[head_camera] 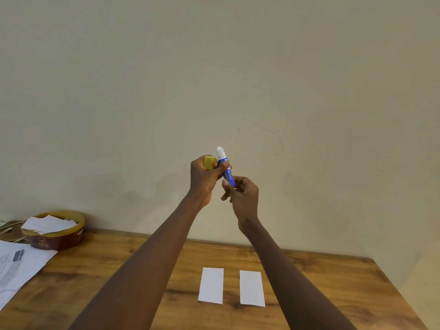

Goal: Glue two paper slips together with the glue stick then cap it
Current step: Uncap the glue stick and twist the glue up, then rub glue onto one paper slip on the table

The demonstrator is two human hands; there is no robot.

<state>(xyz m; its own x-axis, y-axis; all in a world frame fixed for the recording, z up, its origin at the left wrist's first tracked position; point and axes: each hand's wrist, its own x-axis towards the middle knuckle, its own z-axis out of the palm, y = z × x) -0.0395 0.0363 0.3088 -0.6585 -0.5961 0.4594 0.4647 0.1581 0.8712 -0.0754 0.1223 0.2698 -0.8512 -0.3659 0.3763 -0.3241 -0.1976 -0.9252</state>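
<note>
Up in front of the pale, matte wall [238, 67] we held the glue stick [227, 171], a slim blue cylinder with a printed label, tilted slightly, its white glue tip bare and pointing upward. Our left hand [204, 181] was wrapped around the upper barrel and also pinched the yellow cap [209, 162], a short, stubby cup shape, against the forefinger and thumb, off the tube. Our right hand [242, 195] closed its fingers on the base of the same tube, so both hands met around it, raised well above the table [119, 270].

Below, two paper slips lay flat on the glossy, grained wooden tabletop: the left slip [211, 285] and the right slip [252, 288], both plain white rectangles, side by side with a narrow gap, not touching. Far to the left sat a round brown tin [57, 240] with a gold rim, holding loose white scraps. Just in front of it lay printed sheets [16, 267], overlapping in a loose stack.
</note>
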